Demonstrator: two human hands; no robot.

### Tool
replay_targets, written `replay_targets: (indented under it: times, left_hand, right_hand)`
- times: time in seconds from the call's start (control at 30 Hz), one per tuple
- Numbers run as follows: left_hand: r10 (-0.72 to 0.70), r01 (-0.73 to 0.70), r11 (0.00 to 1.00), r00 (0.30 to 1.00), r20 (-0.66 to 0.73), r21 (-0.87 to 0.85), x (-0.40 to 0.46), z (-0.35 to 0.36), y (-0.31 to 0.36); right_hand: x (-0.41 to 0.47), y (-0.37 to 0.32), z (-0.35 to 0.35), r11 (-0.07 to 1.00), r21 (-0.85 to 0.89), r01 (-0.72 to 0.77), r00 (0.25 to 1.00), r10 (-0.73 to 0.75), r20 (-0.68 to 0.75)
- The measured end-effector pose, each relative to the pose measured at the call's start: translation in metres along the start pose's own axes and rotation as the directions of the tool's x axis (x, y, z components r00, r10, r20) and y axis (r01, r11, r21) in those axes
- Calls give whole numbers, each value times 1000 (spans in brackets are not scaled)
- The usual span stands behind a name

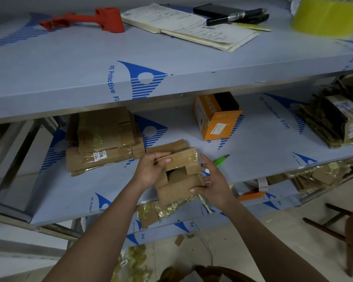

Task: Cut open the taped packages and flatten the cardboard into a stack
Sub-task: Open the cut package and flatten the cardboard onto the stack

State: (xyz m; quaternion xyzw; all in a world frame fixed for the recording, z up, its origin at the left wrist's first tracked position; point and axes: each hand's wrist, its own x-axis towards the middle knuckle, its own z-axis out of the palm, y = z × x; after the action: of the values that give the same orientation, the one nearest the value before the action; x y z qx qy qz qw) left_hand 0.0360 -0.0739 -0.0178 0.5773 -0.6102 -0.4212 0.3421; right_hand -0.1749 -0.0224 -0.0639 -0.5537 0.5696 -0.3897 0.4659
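Both bare forearms reach in. The left hand [151, 169] pinches the upper taped flap of the small brown cardboard box [178, 174], fingers curled; the right hand [214, 184] grips its lower corner, over the film-covered middle shelf [263, 143]. Half-collapsed, it could spring back or tear at the tape – the underside is hidden. The green-handled cutter [220, 160] lies just beside the right hand, partly covered.

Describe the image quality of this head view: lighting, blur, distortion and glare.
Head view: dim, bluish, even light with soft shadows under the upper shelf; wide-angle bending curves the shelf edges; the yellow tape roll at top right is blurred; the cardboard box held by the left hand and right hand is fairly sharp, with faint shine on its clear tape.
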Motion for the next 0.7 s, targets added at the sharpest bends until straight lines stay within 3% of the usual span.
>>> replay_targets:
  times: [0.13,0.23,0.3,0.47,0.6,0.7]
  left_hand:
    - [15,-16,997,1000,15,78,1,1,-3]
    - [2,-5,994,999,32,105,2,4,0]
    - [-19,14,996,998,63,83,2,3,0]
    - [-2,-9,991,996,87,131,-7,-7,-11]
    - [185,-168,950,982,-41,263,-15,-12,-13]
    - [235,-212,944,970,-67,252,-14,-15,-18]
  right_hand:
    - [0,-6,3,982,-181,56,997,-66,-50]
    - [3,-15,8,869,-476,133,985,-167,-30]
    - [5,-24,10,801,-578,159,983,-182,18]
    - [12,-26,9,838,-522,158,987,-152,55]
    - [13,-25,14,890,-437,131,991,-128,36]
    - [15,-26,19,903,-412,122,991,-133,1]
